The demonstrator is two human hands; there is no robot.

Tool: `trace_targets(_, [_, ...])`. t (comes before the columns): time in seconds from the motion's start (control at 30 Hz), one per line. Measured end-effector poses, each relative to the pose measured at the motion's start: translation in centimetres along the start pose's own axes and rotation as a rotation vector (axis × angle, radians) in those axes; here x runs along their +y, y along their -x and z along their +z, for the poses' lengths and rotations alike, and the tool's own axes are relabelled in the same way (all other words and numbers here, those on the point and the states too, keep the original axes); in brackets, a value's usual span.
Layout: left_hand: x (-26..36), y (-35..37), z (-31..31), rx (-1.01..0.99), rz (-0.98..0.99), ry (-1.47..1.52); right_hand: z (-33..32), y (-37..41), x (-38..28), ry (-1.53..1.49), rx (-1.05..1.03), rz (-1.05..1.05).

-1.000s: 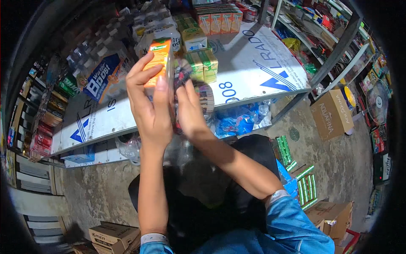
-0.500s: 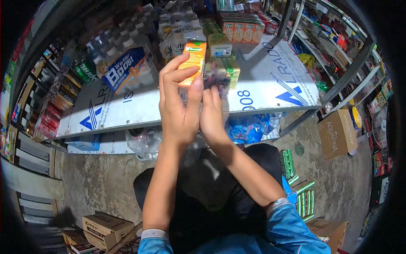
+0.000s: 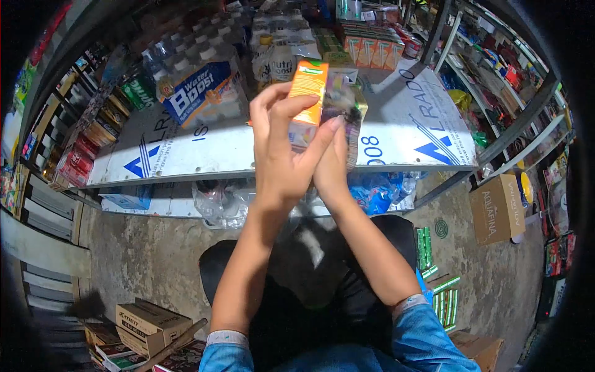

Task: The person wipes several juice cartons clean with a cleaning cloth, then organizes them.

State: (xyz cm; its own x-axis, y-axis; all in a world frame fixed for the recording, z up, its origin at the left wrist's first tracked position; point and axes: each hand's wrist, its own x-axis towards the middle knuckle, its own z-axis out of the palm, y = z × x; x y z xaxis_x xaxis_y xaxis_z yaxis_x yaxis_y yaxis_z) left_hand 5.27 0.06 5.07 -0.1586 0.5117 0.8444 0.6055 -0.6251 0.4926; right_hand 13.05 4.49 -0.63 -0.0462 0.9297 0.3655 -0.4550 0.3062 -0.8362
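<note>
Far left: rack of cans [image 3: 74, 164], with cardboard box [image 3: 152, 319] down at floor level. Next over: shrink-wrapped Water Boost bottle pack [image 3: 199, 93] on white shelf board [image 3: 186, 158], Nutri Boost bottles [image 3: 282, 62] just behind.

Centre, raised above the board's front edge: left hand [image 3: 282, 161] clamped on orange carton [image 3: 308, 93], fingers round the left face, thumb across the lower front. Carton upright, off the shelf, touching film-wrapped pack [image 3: 346, 108] on its right side. Pack blurred; nothing readable beyond clear film and dark print.

Right hand [image 3: 333, 170] tucked behind the left thumb, pressed up against the lower part of the pack. Fingertips hidden, so cannot tell whether closed on the film or just bracing.

Judged step: working one carton free of the wrapped bundle, roughly midway. Top end looks clear, lower end seemingly close against the film.

For the next move:
- firm hold on the carton, counter-hold on the pack
- pull along the carton's long axis, not sideways
- otherwise risk of a crushed corner or the film tearing over the rest of the pack

Right of the hands: row of orange cartons [image 3: 372, 51] at the back of the board, blue bags [image 3: 378, 192] under it, green packs [image 3: 424, 245] on the floor, Aquafina box [image 3: 496, 208], wire racks [image 3: 496, 68] far right.
</note>
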Motion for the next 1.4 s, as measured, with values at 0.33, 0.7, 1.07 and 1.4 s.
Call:
trace_targets(0.33, [0.6,0.5,-0.2,0.01,-0.28,0.303,-1.3,-0.5,-1.1,0.275,0.128,-0.191])
trace_targets(0.7, [-2.4,0.6,-0.7,0.076,-0.023,0.077,-4.2,-1.3,0.5,0.21,0.076,0.21])
trace_targets(1.07, [-3.4,0.5,-0.9,0.039,-0.123,0.135,-3.4,-1.8,-0.4,0.183,0.122,0.181])
trace_targets(1.4, [-4.1,0.8,-0.9,0.176,-0.133,0.334,-3.4,-1.4,-0.6,0.233,0.079,0.078])
